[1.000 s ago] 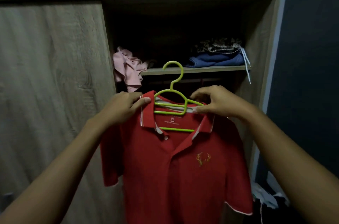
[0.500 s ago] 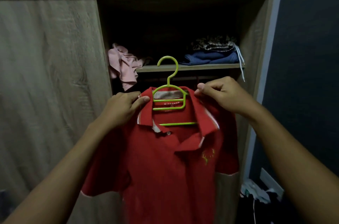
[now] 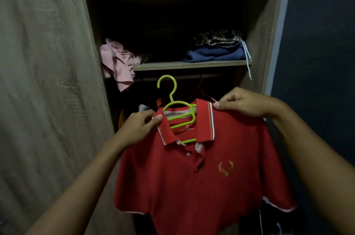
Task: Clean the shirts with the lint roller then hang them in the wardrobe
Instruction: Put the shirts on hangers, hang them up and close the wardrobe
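- Head camera, only view we get: red polo shirt (image 3: 192,177) is already on a green hanger (image 3: 172,97), held up in front of the open wardrobe (image 3: 267,23), just below the shelf (image 3: 192,65).
- Left hand (image 3: 138,129) pinches the left collar flap, thumb on the front and fingers behind.
- Right hand (image 3: 244,102) pinches the cloth at the top of the right collar, fingers curled over it.
- Hanger hook sticks up free between the hands. Neither hand is on it.
- Rail (image 3: 182,77) shows faintly in the dark under the shelf, near the hook but apart from it.
- Handling, my guess: the shirt is light, soft and floppy, so it sags wherever it isn't held. The hanger is thin stiff plastic, probably a bit slick, so a shoulder could slide off.
- Best place to grab for hanging looks like the hanger neck right under the hook, not the cloth.
- Pink garment (image 3: 117,61) droops off the shelf's left end, folded blue clothes (image 3: 215,55) sit on the right, and the sliding door (image 3: 42,81) covers the left half.
- No lint roller anywhere in shot.
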